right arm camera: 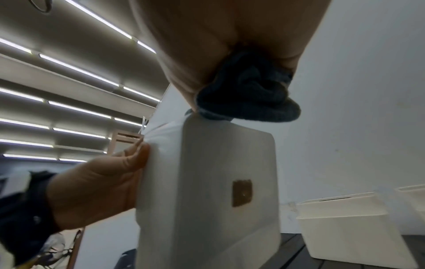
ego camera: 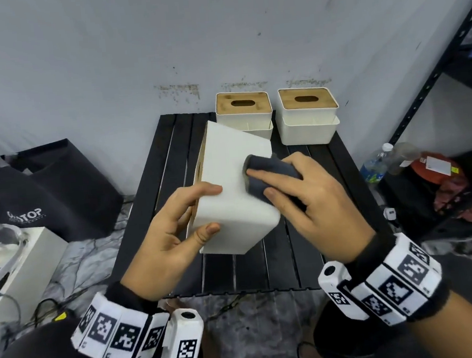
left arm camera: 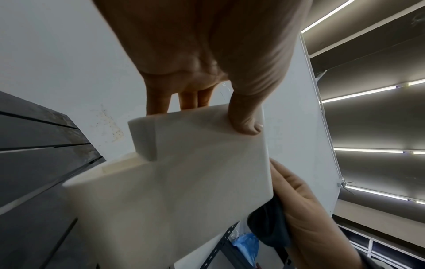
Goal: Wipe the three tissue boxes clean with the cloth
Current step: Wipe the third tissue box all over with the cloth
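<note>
A white tissue box [ego camera: 230, 190] lies tipped on its side over the black slatted table [ego camera: 280, 269], its wooden lid facing left. My left hand [ego camera: 176, 227] grips its near left end, thumb on the upper face. My right hand [ego camera: 301, 190] holds a bunched dark grey cloth [ego camera: 268, 173] against the box's upper face near the right edge. In the left wrist view the box [left arm camera: 184, 182] fills the middle under my thumb. In the right wrist view the cloth [right arm camera: 248, 94] sits on the box's top corner [right arm camera: 207, 182]. Two more white boxes with wooden lids [ego camera: 244, 112] [ego camera: 307, 112] stand upright at the back.
A black bag [ego camera: 44, 190] and a white device with cables [ego camera: 14, 266] lie on the floor at the left. At the right stands a black metal rack [ego camera: 434, 75], with a water bottle [ego camera: 376, 163] and clutter below it. A grey wall runs behind the table.
</note>
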